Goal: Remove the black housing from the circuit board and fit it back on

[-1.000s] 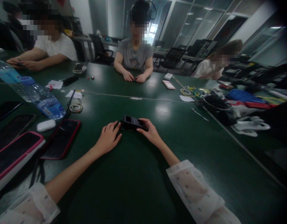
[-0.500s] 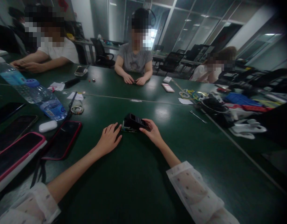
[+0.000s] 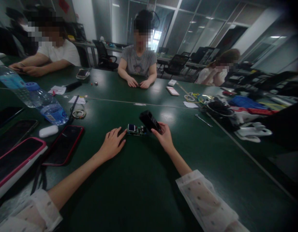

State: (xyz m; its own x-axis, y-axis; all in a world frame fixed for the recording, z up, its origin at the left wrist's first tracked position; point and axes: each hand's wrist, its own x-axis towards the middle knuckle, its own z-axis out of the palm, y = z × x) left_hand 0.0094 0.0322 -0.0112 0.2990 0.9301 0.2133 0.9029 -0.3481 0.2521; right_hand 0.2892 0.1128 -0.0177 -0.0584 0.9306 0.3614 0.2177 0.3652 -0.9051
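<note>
A green circuit board (image 3: 139,130) with a small screen at its left end lies on the dark green table (image 3: 129,193). My left hand (image 3: 112,142) rests on the table to its left, fingers spread, the fingertips at or just touching the board's left edge. Raised and tilted above the board's right end is a black plastic casing (image 3: 149,120). My right hand (image 3: 164,137) grips that casing at its lower right end between thumb and fingers.
On the left are phones (image 3: 64,145), a white earphone case (image 3: 48,131) and water bottles (image 3: 46,106). A wrench (image 3: 203,120) and a heap of cables and tools (image 3: 221,109) lie to the right. Across the table sits a person in a grey shirt (image 3: 139,61); others sit to either side.
My right hand has lifted the black casing off the circuit board, up and to the right, uncovering the board's screen and parts. My left hand has stayed nearly still.
</note>
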